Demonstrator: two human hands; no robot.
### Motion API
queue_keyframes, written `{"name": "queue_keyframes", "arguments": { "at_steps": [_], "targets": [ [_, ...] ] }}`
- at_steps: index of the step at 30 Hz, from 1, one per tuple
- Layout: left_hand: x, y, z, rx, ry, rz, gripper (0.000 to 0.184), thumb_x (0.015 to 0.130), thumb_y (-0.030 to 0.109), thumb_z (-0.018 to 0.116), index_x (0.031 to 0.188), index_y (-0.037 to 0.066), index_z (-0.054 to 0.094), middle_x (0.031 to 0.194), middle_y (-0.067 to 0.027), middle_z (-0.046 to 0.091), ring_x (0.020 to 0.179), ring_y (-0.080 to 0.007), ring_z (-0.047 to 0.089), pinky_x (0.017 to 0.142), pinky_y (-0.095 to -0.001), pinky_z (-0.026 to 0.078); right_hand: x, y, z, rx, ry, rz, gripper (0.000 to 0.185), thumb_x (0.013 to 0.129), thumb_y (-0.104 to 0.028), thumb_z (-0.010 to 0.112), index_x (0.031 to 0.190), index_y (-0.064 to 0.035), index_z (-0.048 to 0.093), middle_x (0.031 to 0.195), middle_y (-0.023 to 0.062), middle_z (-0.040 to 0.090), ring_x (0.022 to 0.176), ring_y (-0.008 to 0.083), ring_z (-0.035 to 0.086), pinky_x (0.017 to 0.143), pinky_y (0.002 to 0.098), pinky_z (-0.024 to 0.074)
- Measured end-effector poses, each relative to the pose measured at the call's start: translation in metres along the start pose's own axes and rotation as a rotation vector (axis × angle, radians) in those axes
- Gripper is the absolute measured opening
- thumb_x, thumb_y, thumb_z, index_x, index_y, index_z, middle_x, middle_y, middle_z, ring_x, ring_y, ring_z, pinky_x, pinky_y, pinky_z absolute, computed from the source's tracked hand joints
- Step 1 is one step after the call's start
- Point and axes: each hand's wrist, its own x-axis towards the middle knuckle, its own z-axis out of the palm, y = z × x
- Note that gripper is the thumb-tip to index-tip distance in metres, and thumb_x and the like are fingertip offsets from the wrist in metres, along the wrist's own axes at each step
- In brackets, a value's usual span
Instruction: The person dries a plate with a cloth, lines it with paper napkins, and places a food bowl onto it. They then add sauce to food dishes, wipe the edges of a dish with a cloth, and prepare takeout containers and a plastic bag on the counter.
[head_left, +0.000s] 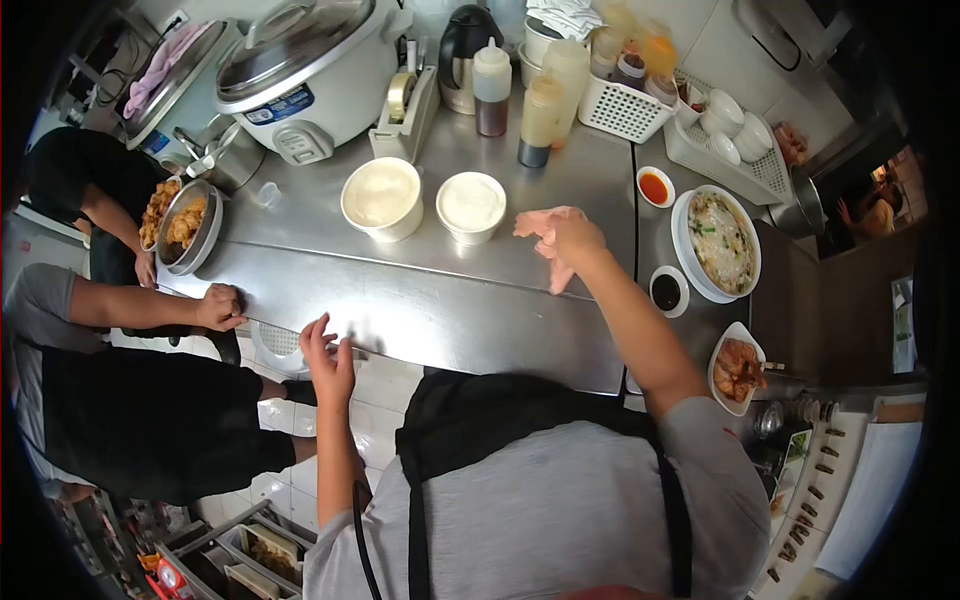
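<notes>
My right hand [580, 243] is closed on a pink cloth [545, 225], which lies crumpled on the steel table [460, 315]. Part of the cloth hangs out below my fingers. My left hand [328, 362] is at the table's front edge, palm up with fingers apart, holding nothing. Left of the cloth stand two white tubs, a larger one [382, 196] and a smaller one [471, 206], both with pale tops. I cannot tell whether those are lids or contents.
Behind the tubs stand a rice cooker [300, 80], a tape dispenser [405, 110] and squeeze bottles [541, 120]. To the right are a noodle bowl [718, 243], sauce dishes [655, 187] and fried food [738, 370]. Two people stand left, one person's fist [220, 307] at the table edge.
</notes>
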Motion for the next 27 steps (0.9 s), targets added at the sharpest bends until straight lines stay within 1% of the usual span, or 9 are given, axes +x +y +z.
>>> {"name": "queue_keyframes", "arguments": {
  "at_steps": [10,12,14,15,16,18,20,23,27],
  "targets": [
    [0.014,-0.059,-0.057,-0.015,-0.015,-0.066,0.045,0.073,0.001,0.051,0.116,0.009,0.042,0.114,-0.0099,0.032,0.084,-0.0161,0.046,0.069,-0.0262,0.042,0.072,-0.032,0.040,0.085,0.318,-0.150,0.032,0.084,-0.032,0.038,0.102,-0.0094,0.051,0.104,0.0103,0.052,0.092,0.0251,0.052,0.077,0.0338,0.0426],
    [0.028,-0.075,-0.072,-0.038,-0.045,-0.065,0.045,0.073,0.001,0.051,0.116,0.009,0.042,0.114,-0.0106,0.032,0.084,-0.0167,0.046,0.069,-0.0270,0.042,0.042,-0.044,0.054,0.604,0.365,-0.012,0.029,0.085,-0.030,0.037,0.098,-0.0091,0.051,0.101,0.0097,0.053,0.091,0.0256,0.052,0.077,0.0339,0.0423],
    [0.043,-0.101,-0.093,-0.048,-0.052,-0.026,0.044,0.073,0.001,0.050,0.116,0.008,0.042,0.115,-0.0109,0.033,0.083,-0.0162,0.046,0.067,-0.0254,0.042,-0.003,-0.060,0.076,0.454,0.631,-0.130,0.022,0.084,-0.025,0.039,0.094,-0.0092,0.051,0.093,0.0084,0.054,0.086,0.0249,0.052,0.075,0.0329,0.0426],
    [0.050,-0.109,-0.106,-0.059,-0.057,-0.018,0.044,0.074,0.001,0.050,0.116,0.007,0.042,0.115,-0.0108,0.033,0.082,-0.0160,0.047,0.066,-0.0248,0.042,-0.024,-0.064,0.093,0.013,0.814,-0.308,0.016,0.083,-0.021,0.042,0.092,-0.0094,0.050,0.087,0.0073,0.055,0.080,0.0241,0.052,0.073,0.0319,0.0430],
    [0.058,-0.114,-0.120,-0.031,-0.066,0.016,0.043,0.074,0.001,0.050,0.116,0.007,0.042,0.115,-0.0104,0.033,0.082,-0.0157,0.046,0.066,-0.0241,0.042,-0.051,-0.088,0.098,0.488,0.650,-0.174,0.011,0.079,-0.017,0.046,0.085,-0.0091,0.051,0.082,0.0065,0.054,0.076,0.0240,0.051,0.069,0.0315,0.0425],
    [0.073,-0.143,-0.143,0.004,-0.081,0.047,0.042,0.076,0.003,0.049,0.116,0.006,0.041,0.115,-0.0102,0.035,0.081,-0.0150,0.046,0.064,-0.0237,0.042,-0.099,-0.129,0.113,0.723,0.553,-0.118,0.005,0.072,-0.012,0.052,0.075,-0.0085,0.051,0.073,0.0054,0.052,0.069,0.0238,0.049,0.064,0.0308,0.0411],
    [0.088,-0.171,-0.163,0.030,-0.114,0.139,0.041,0.077,0.003,0.047,0.117,0.004,0.039,0.112,-0.0116,0.039,0.085,-0.0161,0.049,0.067,-0.0240,0.041,-0.130,-0.150,0.131,0.237,0.663,-0.278,0.008,0.066,-0.011,0.056,0.066,-0.0078,0.049,0.067,0.0049,0.049,0.063,0.0235,0.047,0.059,0.0301,0.0392],
    [0.103,-0.172,-0.176,0.023,-0.162,0.189,0.038,0.079,0.000,0.045,0.116,0.001,0.039,0.108,-0.0127,0.042,0.090,-0.0176,0.054,0.069,-0.0251,0.042,-0.109,-0.103,0.123,0.653,0.486,-0.596,0.011,0.061,-0.010,0.057,0.059,-0.0077,0.046,0.066,0.0056,0.049,0.063,0.0239,0.047,0.057,0.0305,0.0383],
    [0.103,-0.164,-0.170,-0.100,-0.183,0.133,0.034,0.080,0.002,0.045,0.114,0.002,0.042,0.104,-0.0121,0.044,0.086,-0.0165,0.052,0.069,-0.0249,0.042,-0.118,-0.007,0.097,0.406,0.667,-0.054,0.011,0.061,-0.010,0.057,0.069,-0.0066,0.051,0.070,0.0088,0.051,0.069,0.0254,0.050,0.061,0.0352,0.0403]
  ]
}}
